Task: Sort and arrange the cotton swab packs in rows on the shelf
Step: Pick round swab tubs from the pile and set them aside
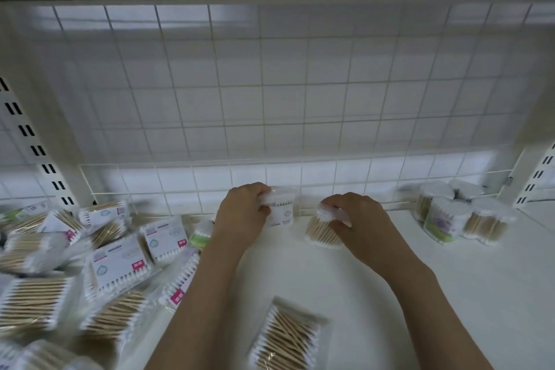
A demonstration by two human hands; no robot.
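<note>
My left hand (pixel 240 213) grips a flat cotton swab pack (pixel 282 207) with a white label, held upright against the wire grid at the back of the white shelf (pixel 390 294). A little to its right, my right hand (pixel 357 216) holds the top of a second pack (pixel 321 233) of wooden-stick swabs, which stands tilted on the shelf. Another flat pack (pixel 285 336) lies loose near the front, between my forearms. A jumbled pile of several packs (pixel 90 264) covers the left side of the shelf.
Several round clear tubs of swabs (pixel 459 213) stand grouped at the back right. A white wire grid (pixel 270 99) forms the back wall, with a low wire rail along its foot. Slotted uprights (pixel 33 144) flank both sides, and a shelf board runs overhead.
</note>
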